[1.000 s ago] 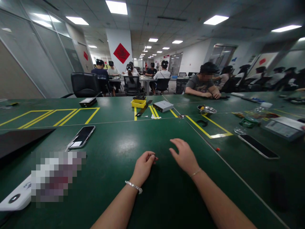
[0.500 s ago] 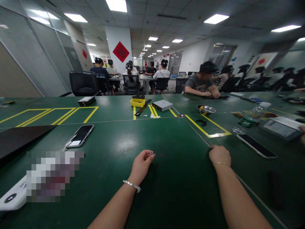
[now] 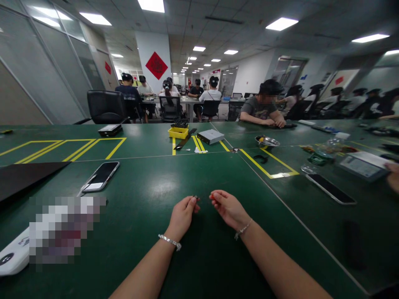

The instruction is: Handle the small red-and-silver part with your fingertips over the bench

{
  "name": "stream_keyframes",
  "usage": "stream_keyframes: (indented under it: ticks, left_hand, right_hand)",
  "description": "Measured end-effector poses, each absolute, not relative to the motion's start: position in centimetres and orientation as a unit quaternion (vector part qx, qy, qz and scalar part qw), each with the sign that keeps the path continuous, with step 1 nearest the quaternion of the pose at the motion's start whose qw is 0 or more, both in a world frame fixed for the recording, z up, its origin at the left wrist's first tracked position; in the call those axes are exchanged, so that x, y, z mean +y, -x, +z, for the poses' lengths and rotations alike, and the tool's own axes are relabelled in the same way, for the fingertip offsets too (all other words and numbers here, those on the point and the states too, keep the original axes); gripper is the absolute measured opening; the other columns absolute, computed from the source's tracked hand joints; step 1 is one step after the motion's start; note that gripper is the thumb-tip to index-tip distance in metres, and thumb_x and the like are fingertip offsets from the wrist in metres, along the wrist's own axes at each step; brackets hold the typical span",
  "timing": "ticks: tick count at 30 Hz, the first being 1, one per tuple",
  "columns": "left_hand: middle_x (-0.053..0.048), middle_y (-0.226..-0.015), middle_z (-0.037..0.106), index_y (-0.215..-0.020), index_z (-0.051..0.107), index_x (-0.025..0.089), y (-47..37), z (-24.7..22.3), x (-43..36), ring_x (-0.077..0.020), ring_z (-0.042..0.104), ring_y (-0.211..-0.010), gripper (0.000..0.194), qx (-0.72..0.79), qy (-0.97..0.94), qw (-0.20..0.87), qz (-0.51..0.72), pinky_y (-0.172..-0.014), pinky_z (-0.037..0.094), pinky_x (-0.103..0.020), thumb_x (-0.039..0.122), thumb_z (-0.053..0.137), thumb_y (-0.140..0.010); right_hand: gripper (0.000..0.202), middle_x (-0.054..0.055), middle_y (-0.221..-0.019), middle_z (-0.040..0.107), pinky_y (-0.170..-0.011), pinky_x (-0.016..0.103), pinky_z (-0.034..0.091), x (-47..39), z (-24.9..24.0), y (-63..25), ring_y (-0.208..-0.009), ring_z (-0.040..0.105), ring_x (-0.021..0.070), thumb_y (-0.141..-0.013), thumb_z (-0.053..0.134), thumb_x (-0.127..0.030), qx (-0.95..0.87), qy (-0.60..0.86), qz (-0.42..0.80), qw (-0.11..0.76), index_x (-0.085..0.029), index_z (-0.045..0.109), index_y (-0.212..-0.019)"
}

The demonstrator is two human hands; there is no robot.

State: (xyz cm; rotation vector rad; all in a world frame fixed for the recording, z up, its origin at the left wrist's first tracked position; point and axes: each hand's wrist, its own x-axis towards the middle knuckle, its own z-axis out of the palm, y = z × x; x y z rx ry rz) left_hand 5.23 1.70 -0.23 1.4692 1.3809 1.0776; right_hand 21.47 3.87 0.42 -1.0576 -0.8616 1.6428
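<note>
Over the middle of the green table [image 3: 143,232], my left hand [image 3: 183,214] is closed in a pinch. A tiny dark, shiny piece [image 3: 195,197] shows at its thumb and fingertip, too small to name. Facing it from the right, my right hand [image 3: 229,207] also pinches, fingertips together. Between those fingertips there is a small reddish spot, and I cannot make out whether it is an object. A narrow gap separates the two hands; they do not touch.
Left of my hands lie a phone [image 3: 102,176] and a white device [image 3: 18,253], partly blurred out. Another phone [image 3: 331,189] is at right, near a bottle [image 3: 321,155]. Further back stand a yellow tray [image 3: 178,133], a grey box [image 3: 210,136] and a metal bowl [image 3: 267,141]. A person [image 3: 263,106] sits opposite.
My right hand has moved left from the table seam to beside my left hand, and its fingers now pinch. My left hand has stayed nearly in place, its small piece still at the fingertips.
</note>
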Motion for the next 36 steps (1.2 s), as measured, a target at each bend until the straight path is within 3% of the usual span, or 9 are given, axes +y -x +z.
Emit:
stream_keyframes:
  ticks: [6, 13, 18, 24, 36]
  left_hand:
    - [-0.002, -0.076, 0.062, -0.087, 0.057, 0.017, -5.3, -0.5, 1.8, -0.0133, 0.056, -0.070, 0.029, 0.539, -0.567, 0.448, 0.434, -0.065, 0.042, -0.025, 0.038, 0.041, -0.074]
    - [0.001, -0.076, 0.060, -0.080, 0.057, 0.019, -5.3, -0.5, 1.8, -0.0114, 0.054, -0.069, 0.019, 0.556, -0.587, 0.399, 0.433, -0.067, 0.041, -0.024, 0.028, 0.055, -0.063]
    - [0.003, -0.072, 0.055, -0.076, 0.053, 0.019, -5.2, -1.5, 1.9, -0.0080, 0.048, -0.056, 0.018, 0.579, -0.587, 0.363, 0.434, -0.057, 0.039, -0.022, 0.026, 0.057, -0.060]
    - [0.004, -0.066, 0.050, -0.071, 0.052, 0.019, -5.3, -1.7, 1.9, -0.0089, 0.047, -0.061, 0.013, 0.575, -0.617, 0.322, 0.430, -0.060, 0.037, -0.022, 0.022, 0.057, -0.059]
    - [0.003, -0.064, 0.048, -0.065, 0.051, 0.019, -6.0, -1.3, 1.4, -0.0091, 0.044, -0.058, 0.004, 0.592, -0.652, 0.253, 0.401, -0.053, 0.034, -0.021, 0.022, 0.052, -0.064]
  right_hand:
    - [0.020, 0.002, -0.080, 0.062, -0.064, 0.014, 0.044, 3.5, 0.2, -21.3, -0.065, 0.055, 0.0049, -0.055, 0.068, -0.010, -0.294, 0.381, 0.744, 0.464, -0.014, 0.062, -0.074]
    - [0.015, 0.000, -0.067, 0.060, -0.054, 0.016, 0.042, 3.8, -0.4, -21.6, -0.055, 0.052, 0.0044, -0.067, 0.060, -0.022, -0.298, 0.343, 0.768, 0.451, -0.015, 0.059, -0.080]
    - [0.015, -0.001, -0.068, 0.059, -0.056, 0.018, 0.041, 3.6, -0.6, -21.4, -0.058, 0.052, 0.0052, -0.066, 0.061, -0.022, -0.289, 0.340, 0.772, 0.452, -0.016, 0.058, -0.079]
    - [0.013, -0.003, -0.063, 0.055, -0.055, 0.019, 0.039, 3.6, -0.7, -21.1, -0.055, 0.050, 0.0050, -0.065, 0.061, -0.026, -0.293, 0.342, 0.765, 0.461, -0.017, 0.056, -0.074]
    - [0.019, -0.003, -0.059, 0.054, -0.053, 0.023, 0.036, 2.5, -0.8, -18.4, -0.053, 0.047, 0.0079, -0.057, 0.065, -0.028, -0.438, 0.470, 0.590, 0.489, -0.016, 0.056, -0.068]
